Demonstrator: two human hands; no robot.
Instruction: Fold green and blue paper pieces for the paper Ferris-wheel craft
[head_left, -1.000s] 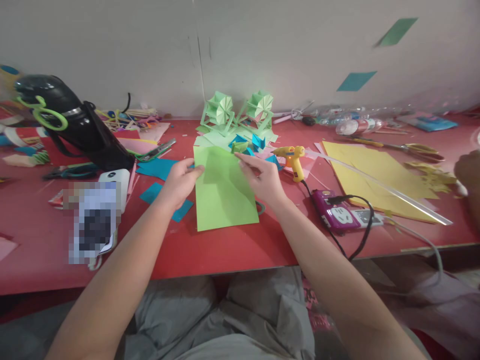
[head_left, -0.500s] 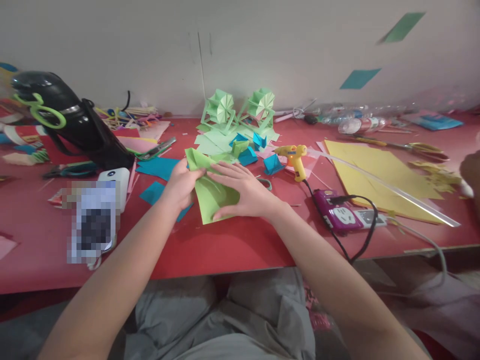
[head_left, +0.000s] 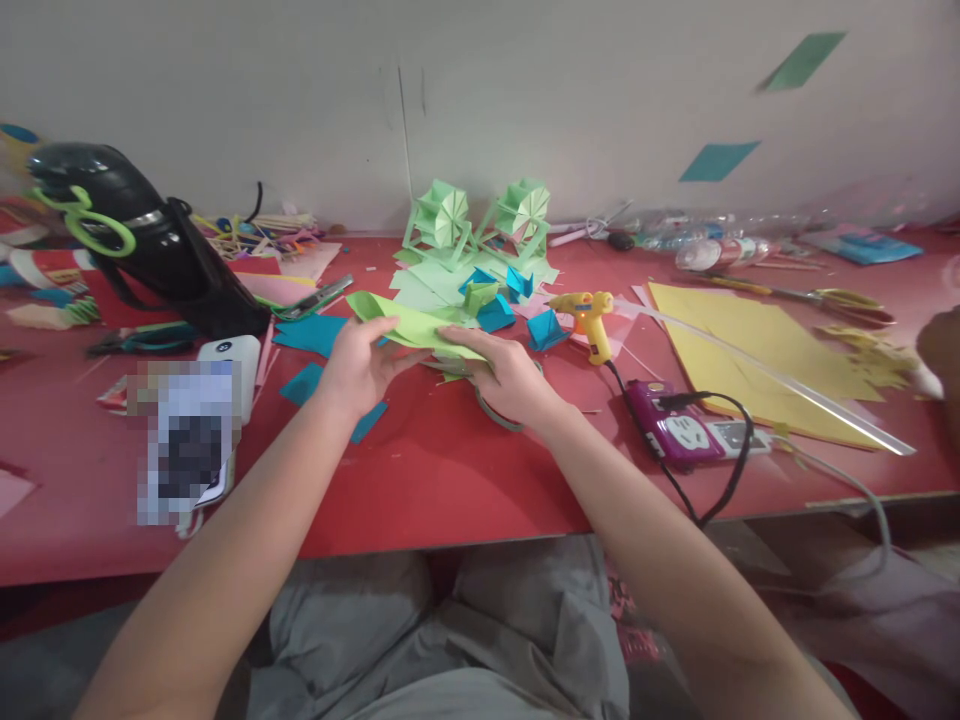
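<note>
A light green sheet of paper [head_left: 409, 322], folded over lengthwise, is held up between my two hands above the red table [head_left: 442, 480]. My left hand [head_left: 361, 362] pinches its left part, thumb on top. At the right end my right hand [head_left: 504, 372] grips it with the fingers partly hidden underneath. Below the paper, scissors [head_left: 499, 418] lie partly covered by my right hand. Blue paper pieces [head_left: 311, 335] are beside my left hand. Just beyond the sheet sit small folded blue paper pieces [head_left: 495, 313] and a green one [head_left: 478, 296].
Two green paper wheel models [head_left: 442, 215] stand at the back. A yellow glue gun [head_left: 591, 318] is wired beside a purple power strip [head_left: 675, 425]. Yellow paper [head_left: 750, 350] with a clear ruler lies right. A black bottle [head_left: 142, 235] and a phone [head_left: 191, 430] are left.
The green paper has gone from spread open and hanging down to folded over and nearly level. My right hand has shifted from lying across it to gripping its right end. The scissors beneath show more.
</note>
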